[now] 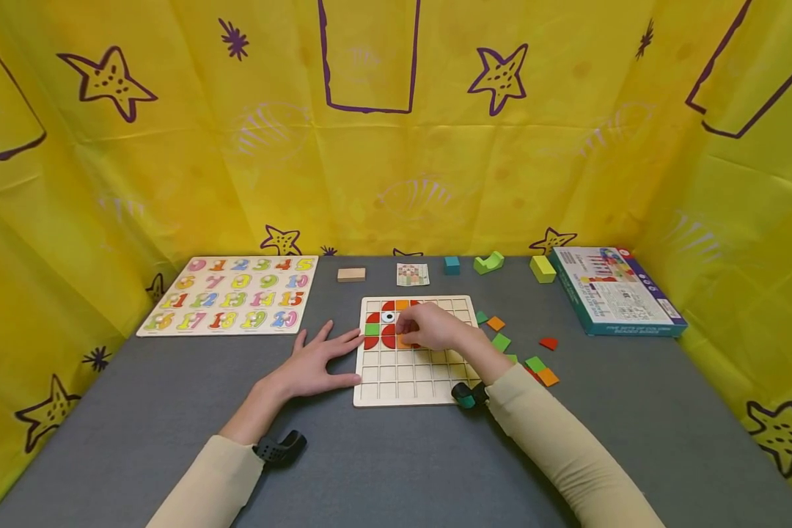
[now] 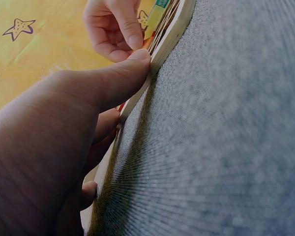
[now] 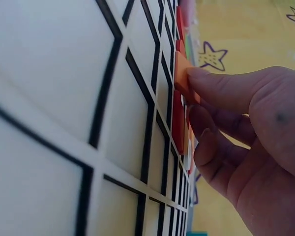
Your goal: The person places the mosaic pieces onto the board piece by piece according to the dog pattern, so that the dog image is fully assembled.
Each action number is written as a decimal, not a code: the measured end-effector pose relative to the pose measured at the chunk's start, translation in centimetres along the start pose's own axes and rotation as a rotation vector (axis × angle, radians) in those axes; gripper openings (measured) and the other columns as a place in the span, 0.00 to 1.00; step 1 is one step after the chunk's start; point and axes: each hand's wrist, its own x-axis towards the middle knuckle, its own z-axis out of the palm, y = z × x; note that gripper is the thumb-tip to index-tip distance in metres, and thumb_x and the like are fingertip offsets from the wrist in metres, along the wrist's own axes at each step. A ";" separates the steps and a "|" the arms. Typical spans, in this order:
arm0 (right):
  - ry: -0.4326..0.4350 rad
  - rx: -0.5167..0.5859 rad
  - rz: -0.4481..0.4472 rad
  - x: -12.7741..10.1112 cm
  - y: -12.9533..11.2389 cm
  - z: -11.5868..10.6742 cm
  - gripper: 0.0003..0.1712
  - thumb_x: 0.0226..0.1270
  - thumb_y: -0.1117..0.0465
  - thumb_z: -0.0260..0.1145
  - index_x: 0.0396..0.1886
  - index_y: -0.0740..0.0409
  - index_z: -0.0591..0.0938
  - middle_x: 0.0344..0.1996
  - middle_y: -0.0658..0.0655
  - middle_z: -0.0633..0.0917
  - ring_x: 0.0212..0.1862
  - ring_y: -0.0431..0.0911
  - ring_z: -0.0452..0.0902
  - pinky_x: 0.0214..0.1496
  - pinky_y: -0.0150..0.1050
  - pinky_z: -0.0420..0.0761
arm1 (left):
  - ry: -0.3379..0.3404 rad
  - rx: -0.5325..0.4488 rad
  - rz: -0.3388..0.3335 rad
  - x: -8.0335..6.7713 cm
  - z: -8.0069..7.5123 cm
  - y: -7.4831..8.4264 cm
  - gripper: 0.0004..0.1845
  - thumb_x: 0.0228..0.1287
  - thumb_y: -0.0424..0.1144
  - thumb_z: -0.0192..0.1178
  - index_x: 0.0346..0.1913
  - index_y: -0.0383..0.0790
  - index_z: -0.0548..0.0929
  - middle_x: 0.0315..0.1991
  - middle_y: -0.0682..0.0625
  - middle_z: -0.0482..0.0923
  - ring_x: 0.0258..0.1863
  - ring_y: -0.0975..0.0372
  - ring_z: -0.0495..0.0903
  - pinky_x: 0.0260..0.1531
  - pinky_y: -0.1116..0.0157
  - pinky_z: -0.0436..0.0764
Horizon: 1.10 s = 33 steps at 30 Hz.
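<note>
A pale wooden grid board (image 1: 402,378) lies on the grey table. Its upper left part bears red quarter-round tiles (image 1: 371,342), a green square tile (image 1: 372,330), an eye tile (image 1: 388,317) and an orange tile (image 1: 402,304). Over these, my right hand (image 1: 432,326) pinches an orange square tile (image 3: 181,71) between thumb and fingers, close against the board and beside a red tile (image 3: 178,123). My left hand (image 1: 313,364) has its fingers spread, with thumb and fingertips touching the board's left edge.
Loose green, orange and red tiles (image 1: 549,343) lie right of the board. Behind it are a wooden block (image 1: 351,275), a picture card (image 1: 412,275), a blue cube (image 1: 452,265), a green arch (image 1: 488,262) and a yellow-green block (image 1: 543,269). A number puzzle (image 1: 234,293) and box (image 1: 617,290) flank them.
</note>
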 end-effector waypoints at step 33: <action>0.169 0.167 0.111 -8.4 4.4 -3.1 0.20 0.69 0.62 0.70 0.58 0.63 0.81 0.40 0.52 0.82 0.42 0.48 0.78 0.44 0.44 0.78 | -0.003 -0.009 0.013 0.0 -0.2 -0.1 0.44 0.61 0.68 0.63 0.77 0.52 0.67 0.77 0.54 0.59 0.78 0.38 0.40 0.64 0.29 0.31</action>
